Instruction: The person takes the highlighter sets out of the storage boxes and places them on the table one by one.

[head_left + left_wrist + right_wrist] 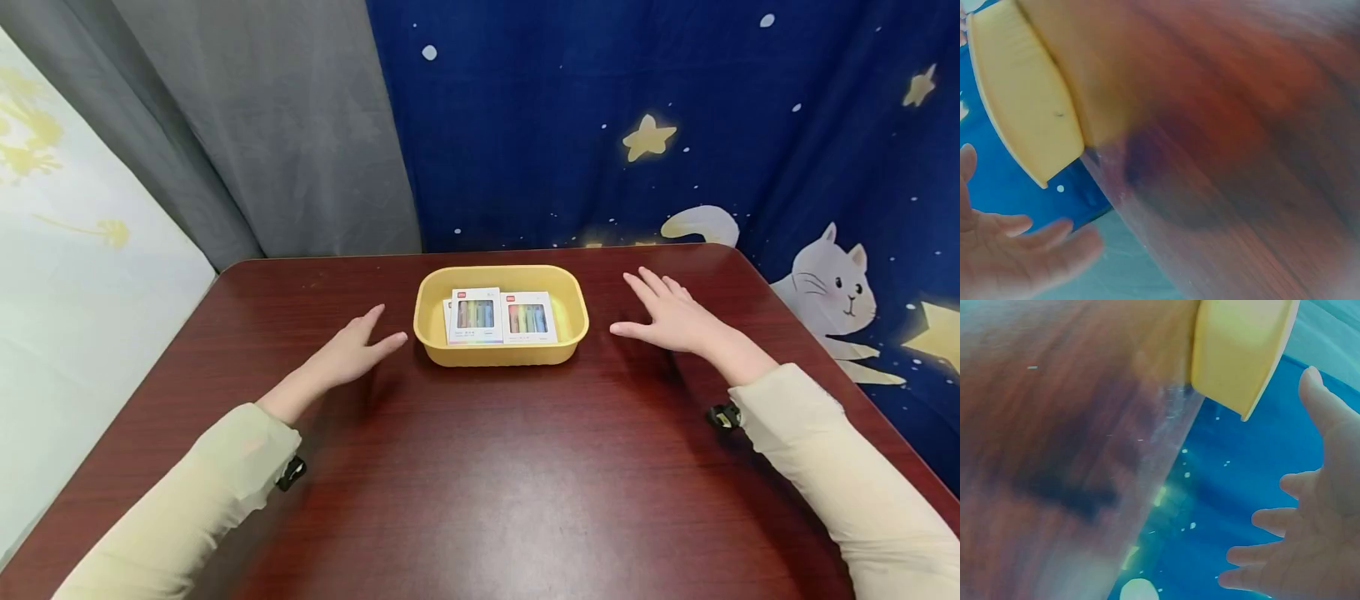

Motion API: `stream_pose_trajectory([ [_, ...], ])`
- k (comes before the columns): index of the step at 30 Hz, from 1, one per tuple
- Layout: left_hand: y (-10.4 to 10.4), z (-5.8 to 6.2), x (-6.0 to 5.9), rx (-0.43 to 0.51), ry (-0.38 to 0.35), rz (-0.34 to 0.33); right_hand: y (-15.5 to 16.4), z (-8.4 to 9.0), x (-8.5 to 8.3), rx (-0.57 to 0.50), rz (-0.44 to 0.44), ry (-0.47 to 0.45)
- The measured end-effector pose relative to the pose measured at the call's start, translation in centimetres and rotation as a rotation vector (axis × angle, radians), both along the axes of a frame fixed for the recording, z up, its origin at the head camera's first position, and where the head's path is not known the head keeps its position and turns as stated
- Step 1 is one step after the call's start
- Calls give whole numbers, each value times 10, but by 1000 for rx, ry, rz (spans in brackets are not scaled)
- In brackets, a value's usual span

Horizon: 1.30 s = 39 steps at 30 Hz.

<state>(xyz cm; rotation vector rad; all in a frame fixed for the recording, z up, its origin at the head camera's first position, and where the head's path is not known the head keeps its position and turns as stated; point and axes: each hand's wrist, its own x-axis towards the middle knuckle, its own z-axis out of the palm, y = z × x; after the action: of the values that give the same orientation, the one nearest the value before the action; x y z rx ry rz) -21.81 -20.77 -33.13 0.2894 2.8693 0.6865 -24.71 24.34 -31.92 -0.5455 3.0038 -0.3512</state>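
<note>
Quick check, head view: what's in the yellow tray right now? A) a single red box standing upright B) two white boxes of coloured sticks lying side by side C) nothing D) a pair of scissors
B: the yellow tray holds two white boxes lying flat, left box and right box, each showing a row of coloured sticks; both open hands, left hand and right hand, are outside the tray.

From my station the table (pixel 480 483) looked like dark red-brown wood grain with a glossy, reflective finish. The yellow tray (pixel 442 352) read as smooth matt plastic. Inside it, the two crayon boxes (pixel 475 317) seemed white card with clear shiny windows. At twelve o'clock hung soft matt cloth curtains (pixel 600 117)
</note>
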Motion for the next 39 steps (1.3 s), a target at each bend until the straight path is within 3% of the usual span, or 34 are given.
stream_pose_trajectory([
  [9, 4, 14, -18, 512, -332, 118, -17, 26, -7, -119, 43, -38],
  [14, 10, 14, -27, 646, -440, 188, -30, 37, -13, -192, 73, -47],
  [20, 17, 11, -32, 763, -549, 269, -48, 44, -15, -384, 72, -186],
  [25, 21, 11, -33, 819, -599, 334, -63, 44, -18, -430, 84, -226],
  [29, 23, 9, -36, 865, -609, 349, -74, 41, -23, -512, 80, -281],
  [34, 25, 1, -41, 919, -566, 327, -85, 33, -31, -693, 80, -436],
  [35, 22, -5, -46, 951, -568, 307, -86, 32, -32, -721, 79, -465],
  [39, 24, -6, -47, 958, -553, 299, -93, 25, -39, -784, 68, -546],
])
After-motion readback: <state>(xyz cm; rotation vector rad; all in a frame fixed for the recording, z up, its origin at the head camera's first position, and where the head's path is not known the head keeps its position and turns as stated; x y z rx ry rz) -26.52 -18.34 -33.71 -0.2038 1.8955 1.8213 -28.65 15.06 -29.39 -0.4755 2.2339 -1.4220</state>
